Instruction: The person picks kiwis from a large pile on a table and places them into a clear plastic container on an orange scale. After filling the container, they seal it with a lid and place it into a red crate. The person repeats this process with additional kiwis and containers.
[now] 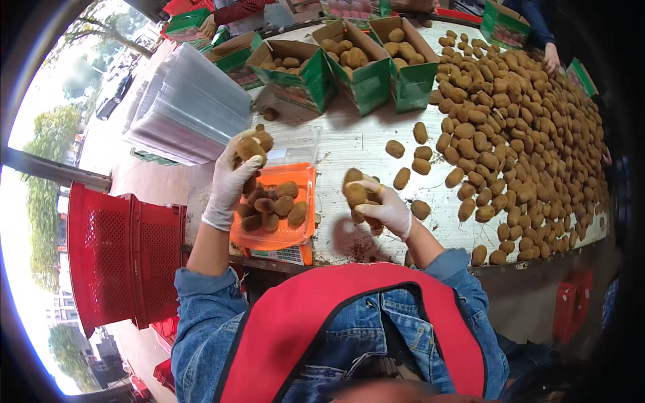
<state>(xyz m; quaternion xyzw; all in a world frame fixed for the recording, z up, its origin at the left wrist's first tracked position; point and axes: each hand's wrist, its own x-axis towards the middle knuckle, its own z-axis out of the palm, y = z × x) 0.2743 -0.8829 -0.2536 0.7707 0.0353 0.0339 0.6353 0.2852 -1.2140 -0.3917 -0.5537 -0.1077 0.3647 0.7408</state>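
Note:
In white gloves, both my hands hold brown kiwifruit. My left hand (227, 185) is closed round several kiwifruit (254, 145) above the left side of an orange tray (311, 195). Inside that tray lie more kiwifruit (270, 205). It rests on an orange scale (290, 255) whose keypad shows at the table's near edge. A clear plastic container (295, 146) lies just behind the tray, partly hidden. To the right of the tray, my right hand (392, 211) grips several kiwifruit (355, 195) over the white tabletop; its fingers are partly covered by the fruit.
A big heap of kiwifruit (524, 121) covers the table's right side. Green boxes of kiwifruit (366, 84) stand at the back. Clear plastic containers (191, 107) are stacked at left, above red crates (107, 248). Another person's hand (551, 59) touches the heap's far edge.

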